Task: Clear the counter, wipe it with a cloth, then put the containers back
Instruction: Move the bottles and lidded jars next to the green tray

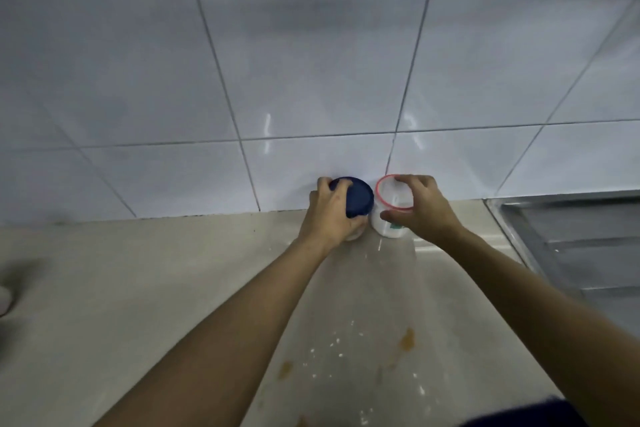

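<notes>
Two small containers stand side by side at the back of the beige counter (145, 288), against the tiled wall. The left one has a dark blue lid (358, 196); my left hand (330, 211) wraps around its top and side. The right one is a clear jar with a red-rimmed lid (389, 199) and white contents; my right hand (420, 206) grips it from the right, fingers over the rim and thumb on the body. Brown stains (407, 339) and white crumbs (337, 345) lie on the counter between my forearms. No cloth is in view.
A steel sink drainboard (581, 246) adjoins the counter at the right. White wall tiles (311, 62) rise directly behind the containers. A pale object (4, 300) is cut off at the left edge. Dark clothing (526, 414) shows at the bottom.
</notes>
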Motion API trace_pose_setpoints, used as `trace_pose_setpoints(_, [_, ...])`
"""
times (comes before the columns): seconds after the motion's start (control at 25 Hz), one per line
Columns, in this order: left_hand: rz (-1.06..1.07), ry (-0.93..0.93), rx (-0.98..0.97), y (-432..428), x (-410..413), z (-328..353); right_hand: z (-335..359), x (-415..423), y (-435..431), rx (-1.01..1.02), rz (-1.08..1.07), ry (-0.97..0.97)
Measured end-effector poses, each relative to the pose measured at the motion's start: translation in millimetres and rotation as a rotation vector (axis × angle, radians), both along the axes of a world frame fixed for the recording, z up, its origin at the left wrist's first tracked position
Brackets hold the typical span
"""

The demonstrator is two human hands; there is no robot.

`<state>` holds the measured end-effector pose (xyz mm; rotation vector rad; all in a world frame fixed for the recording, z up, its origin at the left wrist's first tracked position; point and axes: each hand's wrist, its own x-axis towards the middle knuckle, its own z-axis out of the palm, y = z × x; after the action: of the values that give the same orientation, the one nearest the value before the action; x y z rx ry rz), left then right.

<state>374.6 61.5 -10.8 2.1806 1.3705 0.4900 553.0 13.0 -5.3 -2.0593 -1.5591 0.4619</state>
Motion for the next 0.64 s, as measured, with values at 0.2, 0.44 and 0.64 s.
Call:
trace_pose_setpoints(0.2, [0.075, -0.079, -0.004, -22.0, -34.5, 10.2, -1.1, -15.5, -15.4, 0.056, -0.002, -0.020])
trace_pose_setpoints(0.44, [0.373, -0.060, -0.008, -100.1, -265.3, 33.3, 27.4, -195.8, -23.5, 0.045, 0.307, 0.010])
trace_pose_setpoints(0.64, [0.476, 0.090, -0.012, -134.3, -347.3, 27.7, 18.1, -286.5, -20.3, 0.010, 0.447, 0.101])
